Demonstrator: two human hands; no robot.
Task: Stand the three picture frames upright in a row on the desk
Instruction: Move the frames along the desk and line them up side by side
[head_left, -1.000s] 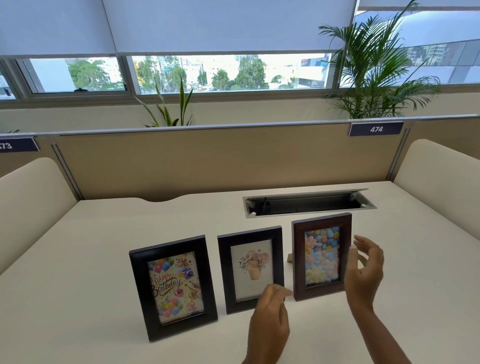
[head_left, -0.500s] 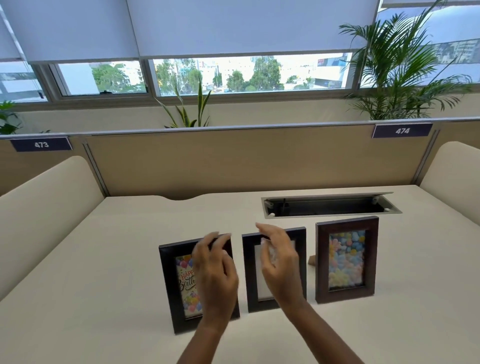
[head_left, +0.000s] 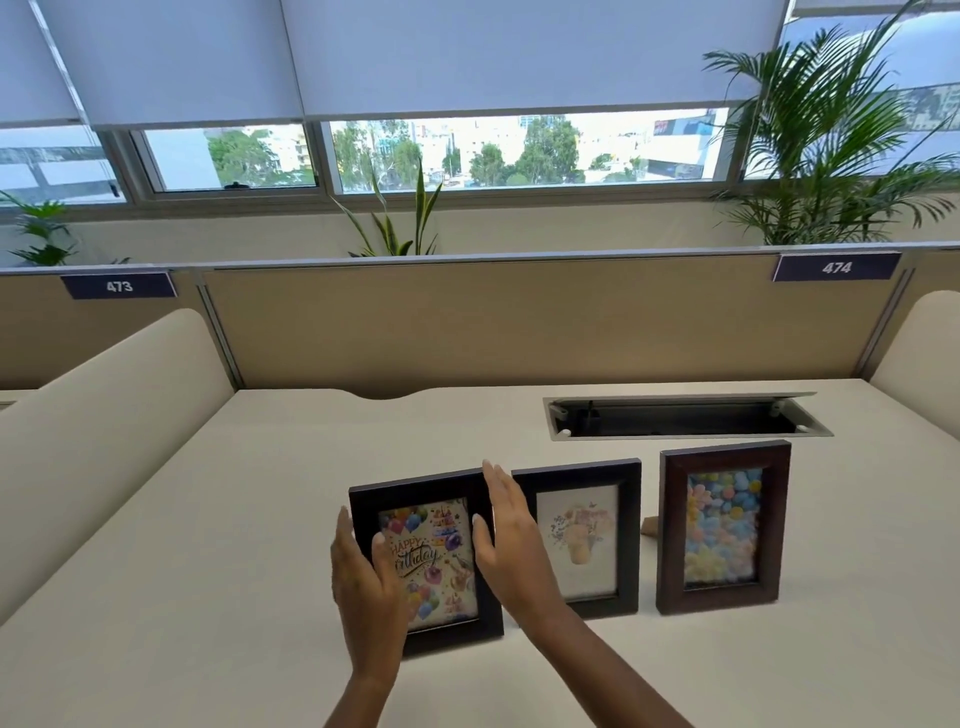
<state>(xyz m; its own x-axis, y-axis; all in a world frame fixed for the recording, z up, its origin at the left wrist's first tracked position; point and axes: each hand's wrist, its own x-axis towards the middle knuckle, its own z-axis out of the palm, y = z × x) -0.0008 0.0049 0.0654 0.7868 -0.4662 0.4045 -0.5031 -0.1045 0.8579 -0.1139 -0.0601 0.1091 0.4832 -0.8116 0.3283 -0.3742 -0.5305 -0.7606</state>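
Three picture frames stand upright in a row on the cream desk (head_left: 197, 519). On the left is a black frame with a "Happy Birthday" balloon card (head_left: 434, 551), in the middle a black frame with a flower-pot picture (head_left: 589, 540), and on the right a brown frame with coloured flowers (head_left: 722, 530). My left hand (head_left: 363, 577) grips the birthday frame's left edge, thumb across its front. My right hand (head_left: 511, 545) presses on its right edge, fingers pointing up between it and the middle frame. That hand hides the middle frame's left side.
An open cable tray slot (head_left: 680, 418) is set in the desk behind the frames. A tan partition (head_left: 519, 322) closes the back, with padded dividers on the left (head_left: 104, 415) and right (head_left: 924, 353). Plants and windows lie beyond.
Both hands have moved left along the row, from the right and middle frames to either side of the birthday frame, and now hold it. All three frames stay upright.
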